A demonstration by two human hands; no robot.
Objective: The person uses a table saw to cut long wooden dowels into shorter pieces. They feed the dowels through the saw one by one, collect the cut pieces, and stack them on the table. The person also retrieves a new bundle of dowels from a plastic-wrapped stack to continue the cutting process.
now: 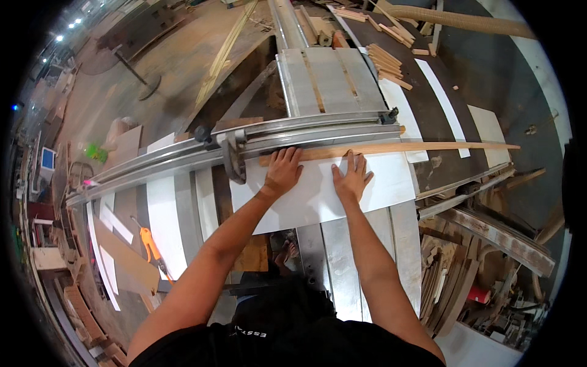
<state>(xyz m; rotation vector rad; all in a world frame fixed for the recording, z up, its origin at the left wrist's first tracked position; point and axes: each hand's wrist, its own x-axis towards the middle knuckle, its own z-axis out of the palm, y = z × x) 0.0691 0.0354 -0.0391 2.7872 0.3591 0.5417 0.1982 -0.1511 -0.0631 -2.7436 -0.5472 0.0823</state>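
Note:
A long, narrow wooden strip (391, 148) lies along the metal fence (318, 127), its right end reaching well past the fence. My left hand (283, 170) is closed over the strip near its left end, fingers bent across it. Further right, my right hand (351, 177) has its fingers spread, with fingertips touching the strip's near edge. Under both hands is a white sheet (324, 192) on the saw's metal table. A metal stop (233, 160) hangs from the fence just left of my left hand.
Cut wood pieces (385, 64) lie in a pile at the far right, near white strips (441, 101). An orange air gun (150, 248) rests at the left. Scrap boards (443, 281) stand at the lower right beside a metal beam (498, 238). A ribbed hose (458, 19) crosses above.

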